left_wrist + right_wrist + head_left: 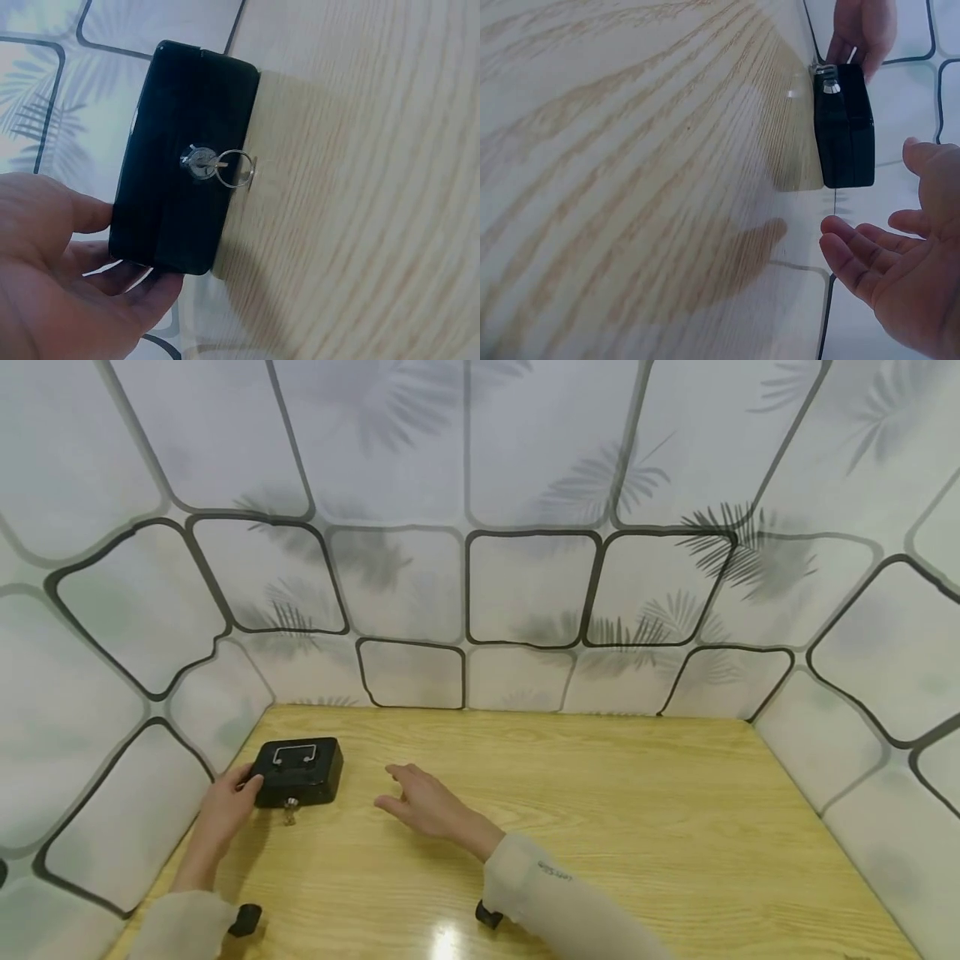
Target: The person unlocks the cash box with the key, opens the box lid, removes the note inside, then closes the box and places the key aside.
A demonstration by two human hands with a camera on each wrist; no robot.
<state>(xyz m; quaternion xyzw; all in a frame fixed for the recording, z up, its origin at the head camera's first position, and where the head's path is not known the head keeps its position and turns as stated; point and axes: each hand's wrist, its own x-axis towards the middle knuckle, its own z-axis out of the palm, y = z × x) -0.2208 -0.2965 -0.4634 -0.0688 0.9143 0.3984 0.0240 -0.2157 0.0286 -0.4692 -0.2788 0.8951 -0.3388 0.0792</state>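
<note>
A black metal cash box (298, 770) with a wire handle (295, 753) folded on its lid sits at the left of the wooden table. On its front face is a round lock (201, 162) with a key in it and a key ring (235, 169) hanging from the key. My left hand (227, 804) holds the box's left end, thumb at the top edge and fingers against the side. To the right of the box, my right hand (426, 802) hovers apart from it, fingers loosely extended and thumb spread, with nothing held.
The light wood table (600, 827) spreads to the right of the box. Patterned white walls (525, 585) enclose it at the back and both sides. The left wall (112, 827) stands close beside my left hand and the box.
</note>
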